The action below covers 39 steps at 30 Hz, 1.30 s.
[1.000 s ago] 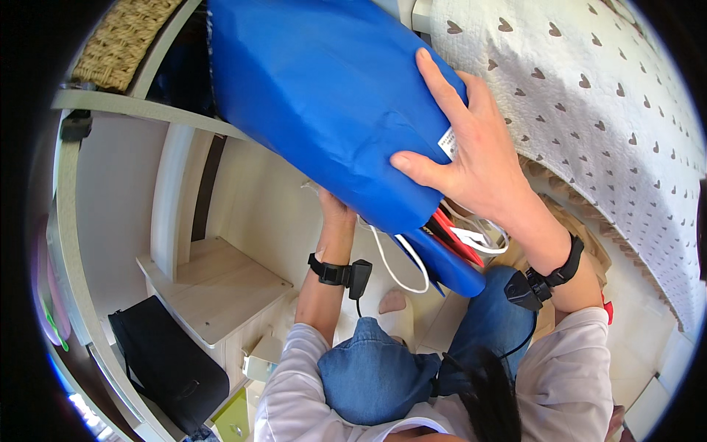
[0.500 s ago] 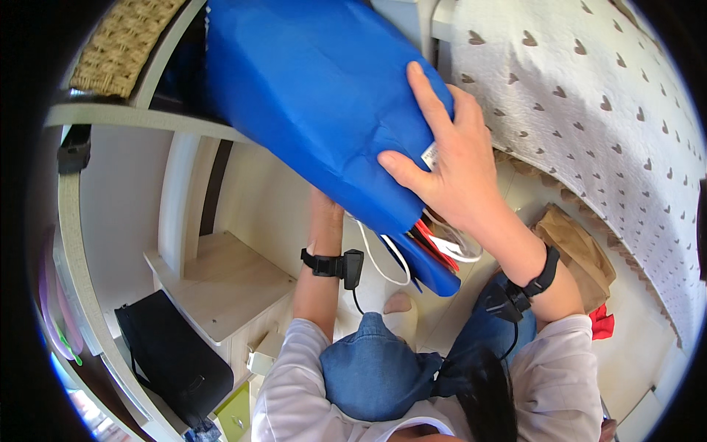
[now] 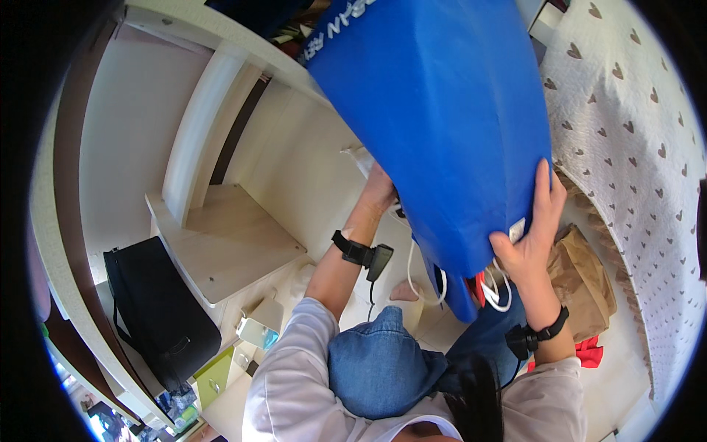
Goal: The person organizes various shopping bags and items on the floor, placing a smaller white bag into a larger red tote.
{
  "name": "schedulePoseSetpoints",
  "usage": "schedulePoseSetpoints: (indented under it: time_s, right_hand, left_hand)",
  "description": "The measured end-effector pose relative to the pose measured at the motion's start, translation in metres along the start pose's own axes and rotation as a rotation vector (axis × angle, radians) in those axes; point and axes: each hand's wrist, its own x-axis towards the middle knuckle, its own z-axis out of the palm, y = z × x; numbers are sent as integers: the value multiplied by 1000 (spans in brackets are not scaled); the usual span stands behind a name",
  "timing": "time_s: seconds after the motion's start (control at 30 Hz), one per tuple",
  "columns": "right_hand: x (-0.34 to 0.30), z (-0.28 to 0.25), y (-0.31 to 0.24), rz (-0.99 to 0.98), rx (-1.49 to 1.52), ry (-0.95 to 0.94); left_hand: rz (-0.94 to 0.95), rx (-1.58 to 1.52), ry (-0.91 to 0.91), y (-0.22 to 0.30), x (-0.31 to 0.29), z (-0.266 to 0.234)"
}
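A large blue bag point(image 3: 449, 125) with white lettering near its top hangs tilted in front of me. My right hand point(image 3: 534, 228) grips its lower right edge, thumb on the near face beside a small white tag point(image 3: 517, 230) and fingers along the side. At the bag's left edge my left hand point(image 3: 378, 190) presses against its underside, its fingers hidden behind the bag. From the lower end come white cord handles point(image 3: 497, 295) and a bit of something red point(image 3: 477, 289). Each wrist wears a black strap with a small device.
Left of me stand a light wooden shelf unit point(image 3: 228, 239) and a black case point(image 3: 162, 317). A bed with a heart-patterned cover point(image 3: 618, 140) lies to the right. On the floor beside it are a brown paper bag point(image 3: 585, 276) and a red cloth point(image 3: 589, 352).
The blue bag has shifted right and turned more upright, baring its lettering. My right hand has moved from its face to its right edge; my left hand has moved up and right.
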Motion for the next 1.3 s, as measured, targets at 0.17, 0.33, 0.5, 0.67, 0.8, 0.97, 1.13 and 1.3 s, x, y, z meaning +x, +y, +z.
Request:
schedulePoseSetpoints:
  time_s: [0.17,0.33,0.5,0.67,0.8,0.97,1.13,1.3]
  right_hand:
    - [-31,-27,-4,18,-94,-58]
    - [-39,-28,-16,26,-78,-79]
    - [-59,-27,-29,44,-95,-122]
    - [-125,-35,-9,179,-2,-159]
    - [-162,-49,12,264,74,-266]
    - [-139,-33,-3,88,148,-431]
    - [-76,18,-14,85,327,-612]
    - [-71,80,50,326,507,-841]
  left_hand:
    - [-77,-28,-68,-20,-37,2]
    - [-82,80,-146,-22,-46,-8]
    - [-176,58,-129,-28,-52,-13]
    - [-181,173,-225,-76,-77,-42]
    - [-34,84,-216,-103,-124,-36]
    - [-194,-58,-23,-101,-177,-70]
    - [-62,-275,218,-108,-209,-89]
    - [48,-299,382,-137,-218,-104]
